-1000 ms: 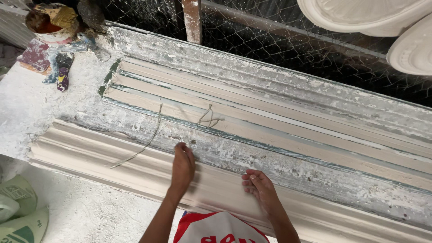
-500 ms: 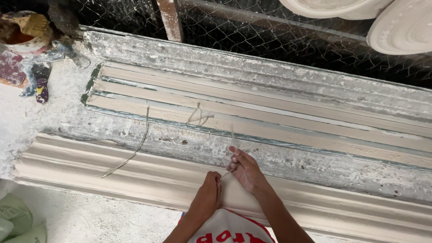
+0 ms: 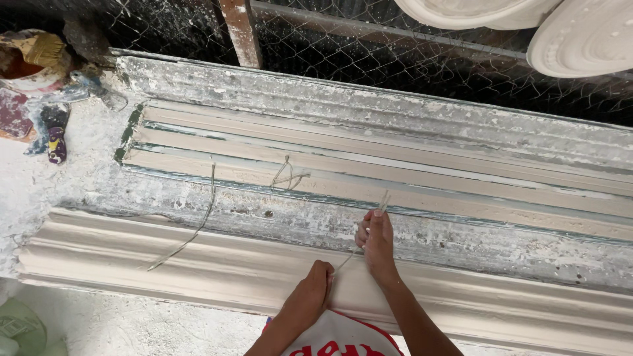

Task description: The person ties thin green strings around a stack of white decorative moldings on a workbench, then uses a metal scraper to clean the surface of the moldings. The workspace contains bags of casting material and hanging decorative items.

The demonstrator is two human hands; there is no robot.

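Here, from above, a person works fibre strands into a long plaster moulding on a dusty bench; at about nine o'clock, far left, lie a paint-stained tool (image 3: 56,135) and a crusted pot (image 3: 30,62); moving right, a loose strand (image 3: 191,227) trails from the grey mould (image 3: 395,125) down across the pale cast cornice (image 3: 165,264) lying at six o'clock; a small knotted strand (image 3: 288,178) rests in the mould's wet plaster channel near centre; the step in hand looks like stretching one more fibre strand (image 3: 349,257) before laying it down; the left hand (image 3: 310,296), at about six o'clock, is closed in a loose fist, pinching the strand's lower end against the cornice; the right hand (image 3: 374,242), just right of it, has fingers drawn together, gripping the strand so its frayed tip pokes up above the fingertips toward the channel; the strand runs taut and slanted between both hands; judging from this, the next move calls for carrying the strand up to the channel and pressing it flat beside the others, keeping it straight; at one o'clock, white round plaster castings (image 3: 580,36) hang before wire mesh (image 3: 369,59).
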